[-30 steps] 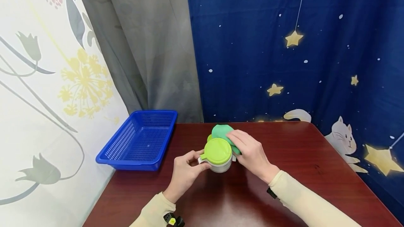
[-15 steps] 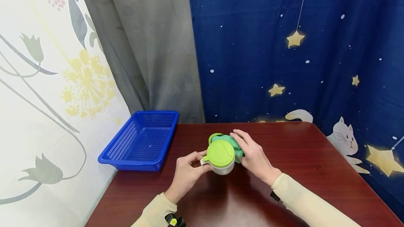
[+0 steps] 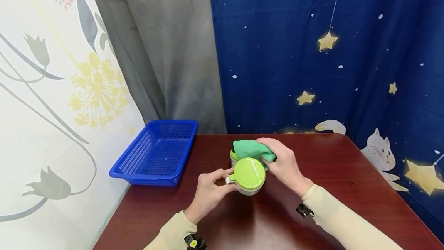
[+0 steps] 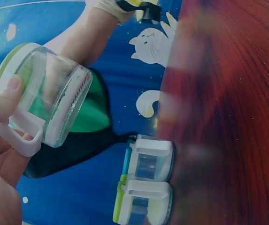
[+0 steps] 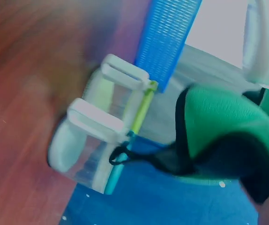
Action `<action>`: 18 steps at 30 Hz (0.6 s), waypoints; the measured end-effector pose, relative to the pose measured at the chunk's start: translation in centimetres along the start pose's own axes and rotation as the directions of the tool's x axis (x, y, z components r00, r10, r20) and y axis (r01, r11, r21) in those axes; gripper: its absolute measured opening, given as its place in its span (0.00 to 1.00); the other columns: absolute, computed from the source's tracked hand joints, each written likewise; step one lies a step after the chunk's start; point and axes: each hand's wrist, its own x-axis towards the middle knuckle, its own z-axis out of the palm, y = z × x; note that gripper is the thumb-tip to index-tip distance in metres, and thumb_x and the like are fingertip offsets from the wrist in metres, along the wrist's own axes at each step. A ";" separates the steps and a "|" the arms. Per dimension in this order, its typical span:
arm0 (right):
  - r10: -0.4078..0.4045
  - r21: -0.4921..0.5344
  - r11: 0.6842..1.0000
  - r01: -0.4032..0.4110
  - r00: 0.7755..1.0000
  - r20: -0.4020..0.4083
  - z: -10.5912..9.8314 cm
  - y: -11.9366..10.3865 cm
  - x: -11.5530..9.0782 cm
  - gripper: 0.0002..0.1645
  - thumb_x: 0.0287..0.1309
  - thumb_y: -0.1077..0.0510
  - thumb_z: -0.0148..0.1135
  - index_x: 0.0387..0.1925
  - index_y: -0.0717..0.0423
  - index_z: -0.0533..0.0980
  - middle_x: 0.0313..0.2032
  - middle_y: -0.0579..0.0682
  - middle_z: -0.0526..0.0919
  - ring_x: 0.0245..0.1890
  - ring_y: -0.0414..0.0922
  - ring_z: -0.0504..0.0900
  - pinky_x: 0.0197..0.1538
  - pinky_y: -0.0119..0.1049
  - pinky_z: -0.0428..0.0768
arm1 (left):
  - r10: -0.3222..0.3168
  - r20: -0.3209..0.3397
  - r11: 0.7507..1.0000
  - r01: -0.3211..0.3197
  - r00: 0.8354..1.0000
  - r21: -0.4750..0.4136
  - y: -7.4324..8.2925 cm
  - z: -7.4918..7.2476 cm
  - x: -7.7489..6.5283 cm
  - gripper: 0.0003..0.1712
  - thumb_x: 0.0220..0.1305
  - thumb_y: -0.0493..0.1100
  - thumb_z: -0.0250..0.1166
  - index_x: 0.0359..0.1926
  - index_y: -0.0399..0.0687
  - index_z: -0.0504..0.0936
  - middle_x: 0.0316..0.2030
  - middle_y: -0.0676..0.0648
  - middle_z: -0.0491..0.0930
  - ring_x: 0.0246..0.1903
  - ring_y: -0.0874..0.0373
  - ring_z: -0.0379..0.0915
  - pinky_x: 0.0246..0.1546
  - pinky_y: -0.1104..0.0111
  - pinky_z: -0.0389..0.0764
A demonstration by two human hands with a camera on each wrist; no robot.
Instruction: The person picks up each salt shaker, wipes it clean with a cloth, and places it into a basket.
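Note:
My left hand (image 3: 209, 192) pinches the white handle (image 4: 19, 140) of a clear glass seasoning jar (image 3: 249, 173) with a lime-green lid, held up off the table. In the left wrist view the jar is tilted, lid toward the thumb. My right hand (image 3: 287, 167) grips a green cloth (image 3: 250, 148) with black edging, bunched just behind the jar. From the cloth a black hanging loop (image 5: 119, 155) dangles. Two similar jars stand side by side below, a green-lidded jar (image 4: 146, 202) and a teal-lidded jar (image 4: 152, 158); in the head view the held jar and cloth mostly hide them.
A blue perforated plastic basket (image 3: 157, 153) stands at the table's back left. The dark red wooden table (image 3: 322, 180) ends at the back against grey and star-patterned blue curtains (image 3: 277, 57). A white flowered curtain (image 3: 62, 126) borders the left side.
The held jar has shifted slightly right and toward me. The cloth dropped beside the jar, then rose again above and behind it, still in my right hand.

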 end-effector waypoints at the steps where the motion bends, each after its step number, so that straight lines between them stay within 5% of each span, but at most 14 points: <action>1: -0.008 0.016 1.000 0.008 1.000 0.001 -0.1 0.0 0.2 0.36 0.45 0.71 0.77 0.59 0.54 0.79 0.57 0.49 0.82 0.58 0.47 0.79 0.64 0.30 0.69 | 0.004 -0.001 1.000 -0.004 1.000 0.004 -0.1 0.0 0.0 0.18 0.41 0.37 0.83 0.25 0.54 0.80 0.46 0.52 0.86 0.48 0.56 0.84 0.37 0.67 0.84; 10: -0.131 0.105 0.986 0.129 0.991 0.021 0.0 0.0 1.1 0.35 0.44 0.75 0.74 0.58 0.54 0.80 0.58 0.55 0.80 0.57 0.50 0.80 0.63 0.31 0.72 | 0.007 0.055 0.997 -0.003 0.998 -0.075 -0.3 0.5 0.3 0.15 0.47 0.44 0.81 0.27 0.57 0.79 0.47 0.53 0.86 0.47 0.55 0.84 0.36 0.63 0.86; 18: -0.184 0.151 0.975 0.166 0.977 0.111 0.6 0.7 0.0 0.38 0.45 0.74 0.72 0.61 0.54 0.78 0.58 0.56 0.80 0.57 0.49 0.80 0.62 0.33 0.73 | 0.031 0.037 0.998 -0.028 0.999 -0.062 0.2 0.5 0.5 0.18 0.44 0.36 0.82 0.25 0.52 0.77 0.48 0.49 0.86 0.50 0.54 0.83 0.37 0.64 0.85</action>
